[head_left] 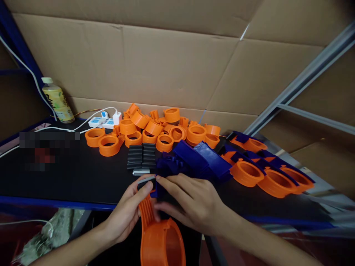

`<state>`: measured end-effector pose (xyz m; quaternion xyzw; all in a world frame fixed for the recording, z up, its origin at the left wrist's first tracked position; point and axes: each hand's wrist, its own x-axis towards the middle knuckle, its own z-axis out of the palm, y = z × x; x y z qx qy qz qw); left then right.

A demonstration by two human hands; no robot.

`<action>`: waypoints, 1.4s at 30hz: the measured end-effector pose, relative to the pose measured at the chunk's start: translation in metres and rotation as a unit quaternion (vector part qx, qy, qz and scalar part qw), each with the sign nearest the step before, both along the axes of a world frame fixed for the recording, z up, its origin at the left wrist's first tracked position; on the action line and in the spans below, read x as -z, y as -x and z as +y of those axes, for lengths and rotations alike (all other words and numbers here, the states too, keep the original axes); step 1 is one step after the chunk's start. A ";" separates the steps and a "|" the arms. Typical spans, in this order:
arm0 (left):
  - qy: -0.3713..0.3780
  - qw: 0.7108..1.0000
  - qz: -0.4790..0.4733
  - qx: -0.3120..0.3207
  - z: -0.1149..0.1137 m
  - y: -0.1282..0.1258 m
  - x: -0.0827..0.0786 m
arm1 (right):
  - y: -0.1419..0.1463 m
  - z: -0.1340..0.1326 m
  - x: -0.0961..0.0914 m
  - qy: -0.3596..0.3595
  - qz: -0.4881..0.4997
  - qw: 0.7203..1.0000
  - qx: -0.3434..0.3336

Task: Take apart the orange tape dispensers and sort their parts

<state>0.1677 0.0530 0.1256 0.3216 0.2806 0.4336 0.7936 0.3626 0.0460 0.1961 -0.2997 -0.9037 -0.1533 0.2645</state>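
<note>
My left hand (124,212) is closed around the ribbed stem of an orange plastic ring piece (162,244), which hangs ring-down in front of the table edge. Under the left thumb, at the top of the stem, sits a small black block (146,182) with a pale upper edge. My right hand (194,203) is closed at that same end, its index fingertip on a dark blue plastic part (156,188) beside the block. The right thumb is slightly blurred, and the fingers partly hide how the blue part meets the stem.
Loose orange rings (109,145) are heaped at the back. Black ribbed pieces (141,157), a silver bar (141,171) and blue plastic parts (205,159) lie before me. Joined blue-and-orange pieces (277,181) stand right. A bottle (58,101) and power strip (101,122) are back left.
</note>
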 end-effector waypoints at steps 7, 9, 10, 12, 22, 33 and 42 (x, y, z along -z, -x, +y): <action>-0.028 0.999 0.012 -0.021 -0.011 -0.006 -0.002 | 0.003 -0.002 0.022 -0.109 -0.076 0.991 0.011; -0.016 1.000 0.015 -0.020 -0.014 -0.007 -0.007 | 0.002 -0.001 0.021 -0.107 -0.072 0.991 0.017; -0.011 1.000 0.016 -0.022 -0.015 -0.007 -0.010 | 0.002 -0.001 0.021 -0.105 -0.069 0.992 0.023; -0.005 0.999 0.022 -0.036 -0.017 -0.007 -0.014 | 0.004 -0.002 0.022 -0.104 -0.059 0.992 0.035; -0.012 0.996 0.048 -0.072 -0.014 -0.005 -0.018 | -0.003 0.007 0.020 -0.162 -0.034 0.983 0.074; -0.017 0.995 0.088 -0.034 -0.008 0.000 -0.019 | -0.023 0.032 0.009 -0.093 -0.057 0.972 0.210; -0.053 0.993 0.103 0.021 0.007 0.014 -0.016 | -0.024 0.053 0.033 0.007 -0.146 0.970 0.195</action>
